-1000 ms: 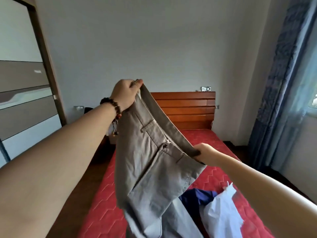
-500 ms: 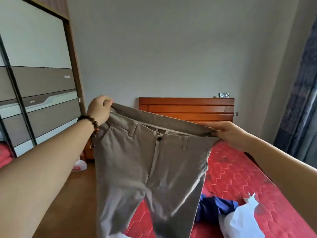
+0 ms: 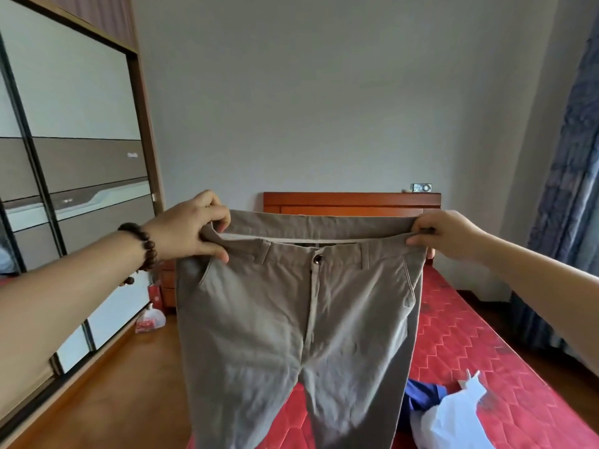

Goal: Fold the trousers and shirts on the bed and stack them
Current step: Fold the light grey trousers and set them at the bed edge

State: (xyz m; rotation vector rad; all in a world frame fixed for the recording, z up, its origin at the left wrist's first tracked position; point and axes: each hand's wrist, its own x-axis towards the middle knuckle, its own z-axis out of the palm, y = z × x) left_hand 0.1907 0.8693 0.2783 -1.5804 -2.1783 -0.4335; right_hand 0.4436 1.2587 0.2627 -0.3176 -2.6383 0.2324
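Khaki trousers (image 3: 291, 319) hang in the air in front of me, front side facing me, waistband stretched level, legs dropping out of the frame's bottom. My left hand (image 3: 191, 228), with a bead bracelet on the wrist, grips the waistband's left end. My right hand (image 3: 444, 234) pinches the right end. Behind them lies the bed (image 3: 470, 345) with a red patterned mattress. On it, at the lower right, lie a dark blue garment (image 3: 421, 395) and a white garment (image 3: 453, 419), both crumpled and partly hidden by the trousers.
A wardrobe with sliding doors (image 3: 71, 189) lines the left wall above a wooden floor (image 3: 113, 384). A red and white bag (image 3: 150, 319) sits on the floor by a nightstand. The wooden headboard (image 3: 350, 204) stands against the far wall. Blue curtains (image 3: 570, 189) hang at the right.
The trousers turned from hanging slanted to level and spread wide. My left hand came down, my right hand rose and moved outward, and my view swung left.
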